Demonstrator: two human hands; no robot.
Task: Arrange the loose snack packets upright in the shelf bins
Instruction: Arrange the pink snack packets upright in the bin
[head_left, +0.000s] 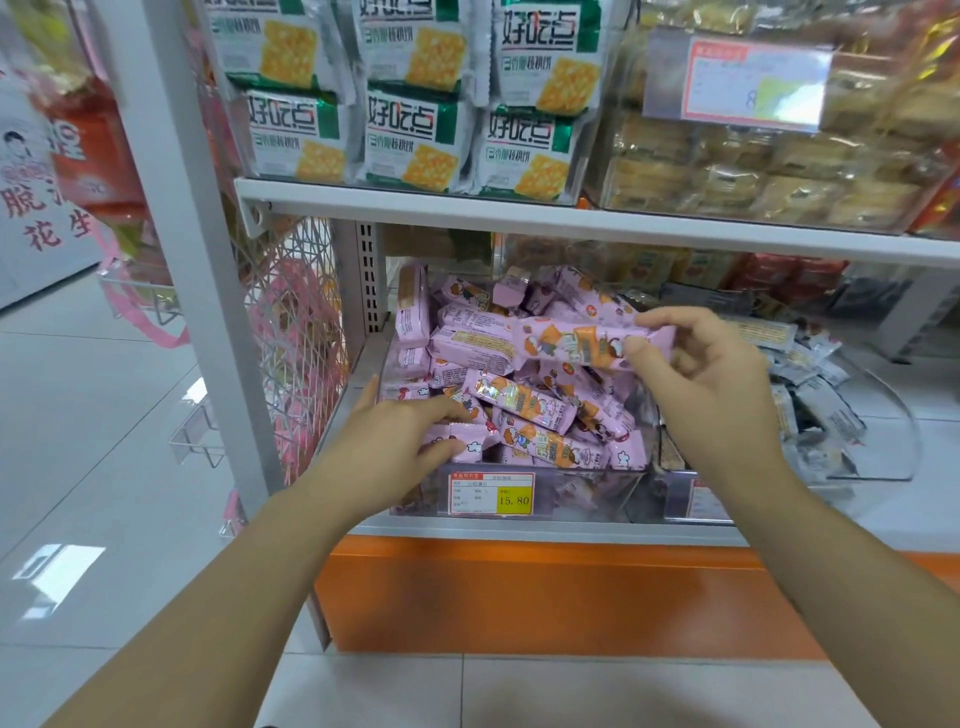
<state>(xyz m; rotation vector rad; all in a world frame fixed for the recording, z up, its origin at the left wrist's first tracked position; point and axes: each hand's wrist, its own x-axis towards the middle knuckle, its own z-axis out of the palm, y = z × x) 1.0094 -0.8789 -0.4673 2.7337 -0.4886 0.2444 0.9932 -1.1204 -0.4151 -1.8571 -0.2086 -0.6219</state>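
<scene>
Right hand (717, 374): thumb and curled fingers pinch the right end of a pink packet (576, 344). It is held lengthwise, roughly level, in the air above the heap at the back-right of the clear bin (582, 499).

Left hand (400, 436): reaches into the bin's front-left corner. The fingers curl over the top of a front packet (467, 441) and the thumb lies along its near edge, so it grips that packet. The packet lies flat against the bin's front wall.

Loose packets (519, 400), all the same pink kind, fill the bin in a jumble, most lying flat or slanted across one another. One standing packet (413, 306) is upright on end against the left rear wall.

A price label (491, 493) with a yellow patch is fixed to the bin's front.

Just right is a second bin (883, 457) holding grey packets (810, 400), also jumbled.

The shelf board (519, 213) above carries green-and-white cracker packs (415, 130), with clear-wrapped pastries (753, 171) to their right.

An orange base (519, 597) runs below the bins. A wire rack (296, 338) hangs on the left side. The floor (104, 467) is pale tile.
</scene>
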